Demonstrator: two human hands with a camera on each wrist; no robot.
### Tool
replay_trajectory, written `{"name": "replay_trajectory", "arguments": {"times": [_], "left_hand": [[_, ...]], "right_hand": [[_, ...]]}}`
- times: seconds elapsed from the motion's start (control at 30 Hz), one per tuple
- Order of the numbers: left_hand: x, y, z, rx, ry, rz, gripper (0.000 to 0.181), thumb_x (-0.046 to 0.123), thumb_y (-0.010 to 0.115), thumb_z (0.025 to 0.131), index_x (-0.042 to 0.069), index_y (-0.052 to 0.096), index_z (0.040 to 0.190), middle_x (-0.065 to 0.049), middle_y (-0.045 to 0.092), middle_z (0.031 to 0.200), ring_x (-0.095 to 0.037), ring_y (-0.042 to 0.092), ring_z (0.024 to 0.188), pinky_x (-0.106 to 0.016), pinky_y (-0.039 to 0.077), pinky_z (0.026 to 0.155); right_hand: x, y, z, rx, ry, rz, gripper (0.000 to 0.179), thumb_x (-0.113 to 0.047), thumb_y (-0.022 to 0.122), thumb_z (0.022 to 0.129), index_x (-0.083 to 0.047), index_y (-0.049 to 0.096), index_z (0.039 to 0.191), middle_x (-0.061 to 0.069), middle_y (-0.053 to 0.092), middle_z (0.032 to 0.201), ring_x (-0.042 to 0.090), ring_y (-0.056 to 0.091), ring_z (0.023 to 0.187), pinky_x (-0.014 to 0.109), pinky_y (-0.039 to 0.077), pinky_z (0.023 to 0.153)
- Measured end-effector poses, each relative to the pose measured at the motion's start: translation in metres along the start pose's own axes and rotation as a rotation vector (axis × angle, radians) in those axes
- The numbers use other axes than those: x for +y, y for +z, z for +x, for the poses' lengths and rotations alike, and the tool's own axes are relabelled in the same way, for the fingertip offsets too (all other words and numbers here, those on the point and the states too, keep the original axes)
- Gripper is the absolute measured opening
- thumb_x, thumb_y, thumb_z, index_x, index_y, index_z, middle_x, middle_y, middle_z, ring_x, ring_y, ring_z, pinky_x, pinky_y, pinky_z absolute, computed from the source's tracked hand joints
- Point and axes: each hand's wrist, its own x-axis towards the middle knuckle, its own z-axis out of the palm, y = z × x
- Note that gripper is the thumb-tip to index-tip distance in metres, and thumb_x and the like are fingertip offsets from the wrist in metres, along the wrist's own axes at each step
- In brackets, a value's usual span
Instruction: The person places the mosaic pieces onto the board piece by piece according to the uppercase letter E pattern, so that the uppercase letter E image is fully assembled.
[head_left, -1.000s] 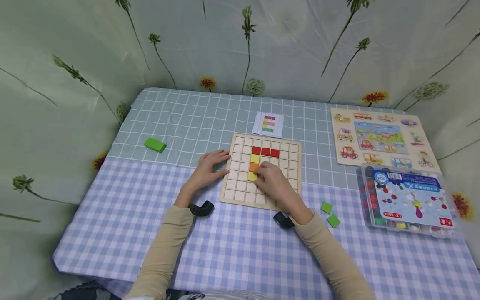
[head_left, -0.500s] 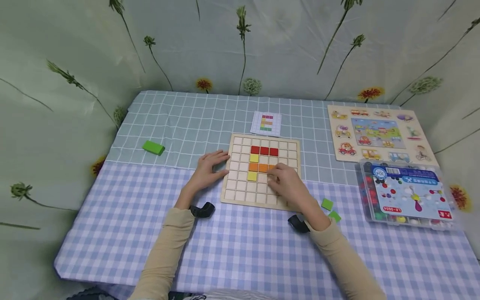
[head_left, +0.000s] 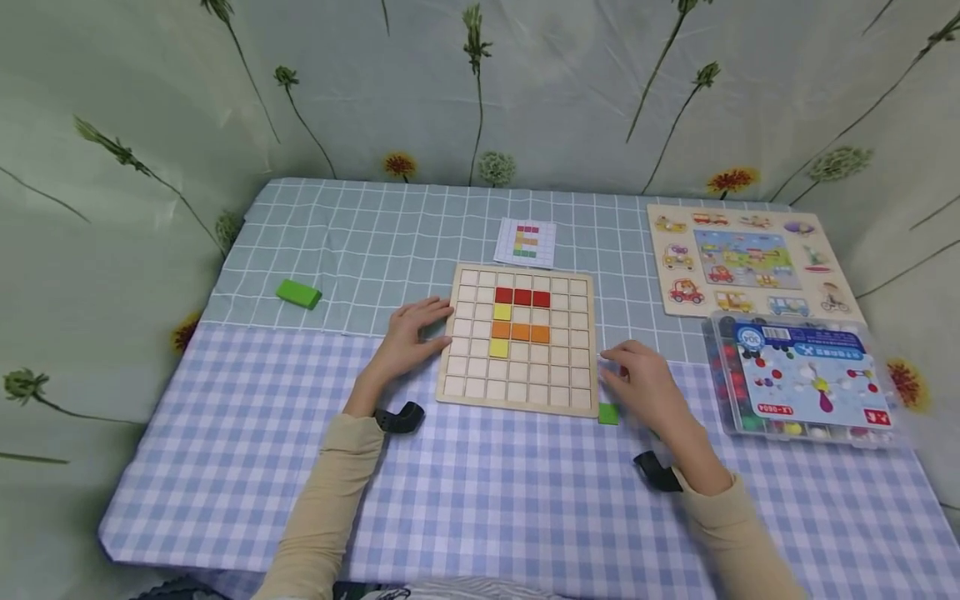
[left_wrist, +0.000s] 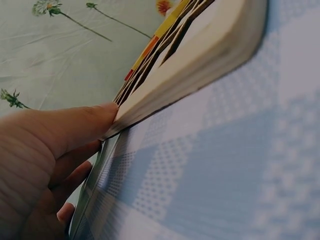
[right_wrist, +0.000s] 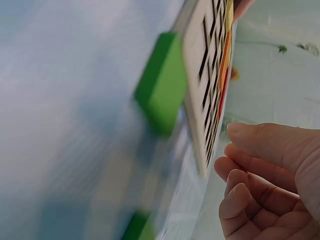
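A wooden grid board [head_left: 557, 399] lies on the table. Set in it are a row of red tiles [head_left: 522, 297], a row of orange tiles [head_left: 520, 332] and two yellow tiles [head_left: 498, 347]. My left hand [head_left: 411, 336] rests at the board's left edge, thumb touching the rim in the left wrist view. Just off the right edge is my right hand [head_left: 647, 385], its fingers loosely bent with nothing in them. A green tile [head_left: 608, 414] lies by the board's lower right corner. Another green tile [right_wrist: 140, 227] shows partly in the right wrist view.
Behind the board lies a pattern card [head_left: 526, 242]. A green block [head_left: 298, 293] sits at the left. To the right are a picture puzzle board [head_left: 675, 302] and a clear box [head_left: 813, 379] of coloured balls.
My right hand has left the board and moved right. Three orange tiles now show in the row it covered. One green tile now lies further left, by the board's corner. My left hand stays put.
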Motion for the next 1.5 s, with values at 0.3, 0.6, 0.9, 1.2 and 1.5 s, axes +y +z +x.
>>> {"name": "replay_trajectory", "arguments": {"times": [0.3, 0.6, 0.9, 1.2, 1.5], "left_hand": [[0.000, -0.007, -0.001, 0.021, 0.019, 0.006, 0.051, 0.017, 0.070, 0.083, 0.002, 0.056, 0.129, -0.015, 0.051, 0.140, -0.033, 0.039, 0.136, -0.055, 0.020, 0.111], [0.001, -0.004, -0.001, -0.003, 0.000, 0.002, 0.051, 0.018, 0.070, 0.084, 0.003, 0.055, 0.130, -0.014, 0.050, 0.141, -0.032, 0.037, 0.137, -0.054, 0.018, 0.112], [0.002, -0.003, 0.000, 0.005, 0.000, -0.003, 0.051, 0.019, 0.070, 0.084, 0.003, 0.055, 0.130, -0.014, 0.051, 0.140, -0.031, 0.038, 0.137, -0.054, 0.019, 0.113], [0.000, -0.003, -0.002, 0.013, -0.004, 0.000, 0.051, 0.019, 0.070, 0.084, 0.004, 0.055, 0.130, -0.014, 0.051, 0.140, -0.031, 0.038, 0.137, -0.053, 0.019, 0.113], [-0.001, 0.001, -0.001, 0.008, -0.002, -0.001, 0.051, 0.020, 0.070, 0.084, 0.005, 0.055, 0.131, -0.013, 0.051, 0.140, -0.030, 0.038, 0.137, -0.052, 0.018, 0.113]], "right_hand": [[0.016, -0.010, -0.023, 0.040, 0.062, -0.027, 0.023, -0.002, 0.070, 0.078, 0.006, 0.070, 0.099, 0.018, 0.065, 0.090, 0.015, 0.049, 0.064, 0.026, 0.038, 0.057], [0.024, -0.014, -0.040, 0.040, 0.126, -0.043, 0.022, -0.003, 0.071, 0.077, 0.008, 0.070, 0.097, 0.020, 0.066, 0.088, 0.016, 0.050, 0.065, 0.023, 0.037, 0.054], [0.027, -0.016, -0.047, -0.031, 0.190, -0.046, 0.026, -0.007, 0.071, 0.079, 0.008, 0.069, 0.100, 0.019, 0.066, 0.090, 0.016, 0.049, 0.066, 0.021, 0.035, 0.055], [0.032, -0.013, -0.049, -0.049, 0.168, -0.087, 0.029, -0.008, 0.076, 0.073, 0.007, 0.070, 0.097, 0.018, 0.065, 0.086, 0.015, 0.047, 0.064, 0.022, 0.033, 0.055], [0.022, -0.013, -0.040, -0.007, 0.118, -0.069, 0.026, -0.006, 0.076, 0.074, 0.005, 0.071, 0.096, 0.014, 0.063, 0.085, 0.014, 0.046, 0.065, 0.023, 0.034, 0.055]]}}
